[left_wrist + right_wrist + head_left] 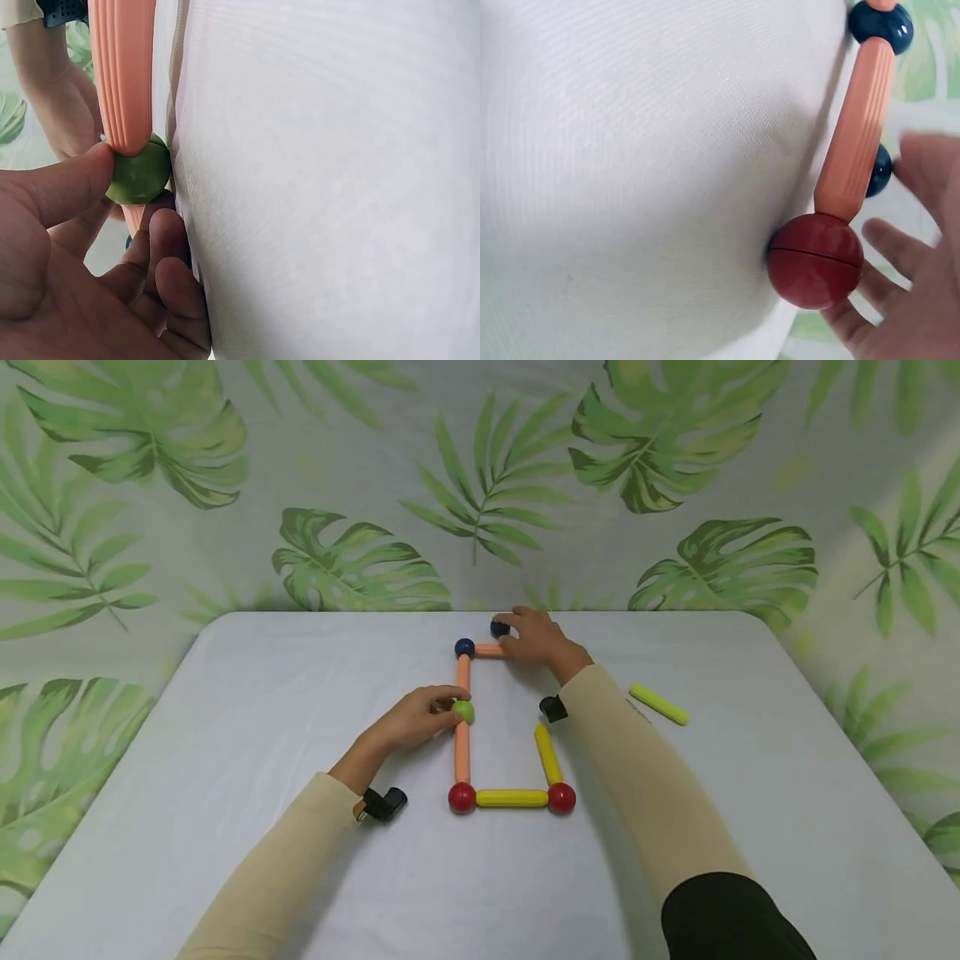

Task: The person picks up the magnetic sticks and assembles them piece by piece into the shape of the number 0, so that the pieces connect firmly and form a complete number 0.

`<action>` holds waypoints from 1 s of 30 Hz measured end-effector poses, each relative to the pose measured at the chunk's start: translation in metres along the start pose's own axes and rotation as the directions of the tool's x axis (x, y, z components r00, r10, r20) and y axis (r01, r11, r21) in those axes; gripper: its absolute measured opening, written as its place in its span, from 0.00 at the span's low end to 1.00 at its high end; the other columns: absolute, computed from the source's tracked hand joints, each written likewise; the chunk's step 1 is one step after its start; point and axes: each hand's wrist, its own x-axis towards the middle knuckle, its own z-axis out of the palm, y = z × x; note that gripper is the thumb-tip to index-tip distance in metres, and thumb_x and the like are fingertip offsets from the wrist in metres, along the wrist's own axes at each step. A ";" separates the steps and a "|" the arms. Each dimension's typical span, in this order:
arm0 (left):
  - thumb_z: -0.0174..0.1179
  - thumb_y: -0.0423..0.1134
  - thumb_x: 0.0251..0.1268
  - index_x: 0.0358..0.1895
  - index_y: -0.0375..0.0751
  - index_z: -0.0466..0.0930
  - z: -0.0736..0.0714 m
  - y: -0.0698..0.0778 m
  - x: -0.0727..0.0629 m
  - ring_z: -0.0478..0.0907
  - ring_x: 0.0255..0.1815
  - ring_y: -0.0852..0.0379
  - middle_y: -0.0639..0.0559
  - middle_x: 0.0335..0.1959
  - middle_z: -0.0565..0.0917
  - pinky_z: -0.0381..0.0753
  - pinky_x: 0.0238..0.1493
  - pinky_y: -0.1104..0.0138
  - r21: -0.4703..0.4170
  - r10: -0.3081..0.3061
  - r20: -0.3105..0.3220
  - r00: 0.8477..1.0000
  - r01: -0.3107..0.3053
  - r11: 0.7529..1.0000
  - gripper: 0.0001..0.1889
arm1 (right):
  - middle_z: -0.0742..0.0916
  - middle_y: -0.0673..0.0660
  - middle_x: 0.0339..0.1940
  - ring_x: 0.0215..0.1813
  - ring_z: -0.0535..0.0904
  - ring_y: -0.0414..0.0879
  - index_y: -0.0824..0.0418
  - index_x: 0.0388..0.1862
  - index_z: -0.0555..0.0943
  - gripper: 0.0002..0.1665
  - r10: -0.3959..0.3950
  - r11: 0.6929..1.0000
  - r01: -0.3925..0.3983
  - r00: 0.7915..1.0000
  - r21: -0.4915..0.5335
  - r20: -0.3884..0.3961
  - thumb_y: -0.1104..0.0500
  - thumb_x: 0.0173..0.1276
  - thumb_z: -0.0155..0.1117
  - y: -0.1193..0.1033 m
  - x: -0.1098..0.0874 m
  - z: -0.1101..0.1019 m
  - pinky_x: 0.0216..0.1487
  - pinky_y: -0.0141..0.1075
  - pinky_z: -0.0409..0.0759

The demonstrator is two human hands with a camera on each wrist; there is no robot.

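Observation:
My left hand pinches a green ball between thumb and fingers. This ball joins two orange ribbed sticks in a line. At the far end of the line is a blue ball, from which another orange stick leads right to a red ball, hidden under my right hand in the head view. My right hand hovers there with fingers spread and loosely bent. A second blue ball lies behind that stick, right by its thumb and forefinger tips.
Near the front, a red ball, a yellow stick and another red ball form a row. A slanting yellow stick rises from the right one. A loose yellow-green stick lies right of my right forearm on the white table.

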 end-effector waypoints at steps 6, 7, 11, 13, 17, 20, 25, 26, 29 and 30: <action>0.55 0.42 0.73 0.66 0.49 0.75 -0.001 0.001 0.001 0.77 0.54 0.45 0.41 0.60 0.79 0.78 0.46 0.64 0.001 0.003 -0.002 1.000 -0.003 1.000 0.21 | 0.71 0.60 0.75 0.77 0.64 0.58 0.53 0.73 0.68 0.27 0.049 0.987 -0.034 0.995 0.157 -0.089 0.59 0.76 0.48 0.011 0.004 -0.002 0.75 0.53 0.63; 0.56 0.42 0.73 0.66 0.49 0.75 -0.002 0.001 0.001 0.77 0.53 0.45 0.41 0.60 0.79 0.78 0.45 0.64 0.000 0.000 -0.004 1.000 0.000 1.000 0.20 | 0.71 0.60 0.75 0.77 0.63 0.58 0.53 0.73 0.68 0.28 0.049 0.986 -0.033 0.995 0.163 -0.091 0.60 0.75 0.47 0.013 0.005 -0.002 0.76 0.53 0.63; 0.56 0.42 0.73 0.66 0.49 0.75 -0.001 0.000 0.001 0.77 0.53 0.45 0.41 0.60 0.79 0.78 0.44 0.65 -0.010 -0.007 -0.002 1.000 0.007 1.000 0.21 | 0.71 0.60 0.75 0.77 0.63 0.58 0.52 0.71 0.72 0.28 0.079 0.982 -0.067 0.995 0.179 -0.063 0.62 0.72 0.48 0.019 0.004 0.002 0.76 0.52 0.63; 0.56 0.42 0.73 0.66 0.49 0.74 0.000 -0.001 0.002 0.77 0.54 0.45 0.41 0.60 0.79 0.78 0.44 0.66 -0.015 -0.009 0.001 1.000 0.009 1.000 0.21 | 0.72 0.60 0.74 0.76 0.65 0.58 0.53 0.69 0.74 0.27 0.098 0.977 -0.084 0.993 0.198 -0.063 0.62 0.72 0.49 0.021 0.003 0.005 0.76 0.52 0.64; 0.56 0.42 0.73 0.66 0.49 0.75 0.001 -0.001 0.002 0.77 0.55 0.45 0.41 0.60 0.79 0.79 0.44 0.65 -0.014 -0.018 0.000 1.000 0.018 1.000 0.20 | 0.74 0.60 0.73 0.74 0.67 0.58 0.53 0.67 0.74 0.25 0.097 0.973 -0.076 0.992 0.220 -0.086 0.61 0.72 0.51 0.023 0.001 0.008 0.74 0.52 0.65; 0.56 0.42 0.73 0.66 0.50 0.75 0.001 0.000 0.001 0.76 0.55 0.45 0.42 0.60 0.78 0.78 0.44 0.65 -0.014 -0.019 0.000 1.000 0.019 1.000 0.20 | 0.75 0.60 0.72 0.71 0.70 0.58 0.53 0.67 0.75 0.24 0.095 0.970 -0.069 0.990 0.232 -0.104 0.61 0.72 0.52 0.023 -0.002 0.006 0.73 0.52 0.68; 0.56 0.42 0.73 0.66 0.50 0.75 0.002 0.001 0.000 0.76 0.53 0.46 0.41 0.60 0.78 0.78 0.43 0.66 -0.018 -0.019 0.001 1.000 0.019 1.000 0.20 | 0.78 0.60 0.68 0.60 0.75 0.56 0.54 0.67 0.75 0.25 0.089 0.969 -0.056 0.988 0.240 -0.129 0.60 0.71 0.55 0.023 -0.011 -0.001 0.64 0.51 0.74; 0.56 0.42 0.73 0.66 0.50 0.74 0.002 0.002 0.000 0.76 0.53 0.46 0.41 0.60 0.78 0.78 0.43 0.66 -0.017 -0.020 0.001 1.000 0.020 1.000 0.21 | 0.79 0.60 0.67 0.59 0.75 0.56 0.54 0.67 0.75 0.25 0.084 0.971 -0.050 0.987 0.234 -0.134 0.60 0.71 0.56 0.023 -0.013 -0.003 0.63 0.51 0.74; 0.55 0.42 0.73 0.67 0.50 0.74 0.001 0.002 -0.001 0.77 0.53 0.46 0.41 0.61 0.78 0.78 0.42 0.66 -0.011 -0.027 -0.001 1.000 0.027 1.000 0.21 | 0.79 0.61 0.64 0.59 0.75 0.56 0.55 0.67 0.75 0.25 0.039 0.980 -0.006 0.986 0.197 -0.159 0.57 0.72 0.59 0.024 -0.020 -0.008 0.61 0.51 0.75; 0.55 0.42 0.73 0.67 0.49 0.74 0.001 0.002 -0.001 0.77 0.53 0.45 0.41 0.61 0.78 0.78 0.42 0.66 -0.008 -0.028 -0.001 1.000 0.028 1.000 0.21 | 0.79 0.61 0.63 0.60 0.76 0.56 0.56 0.67 0.75 0.25 0.018 0.983 0.014 0.984 0.184 -0.175 0.56 0.72 0.60 0.024 -0.023 -0.010 0.61 0.51 0.76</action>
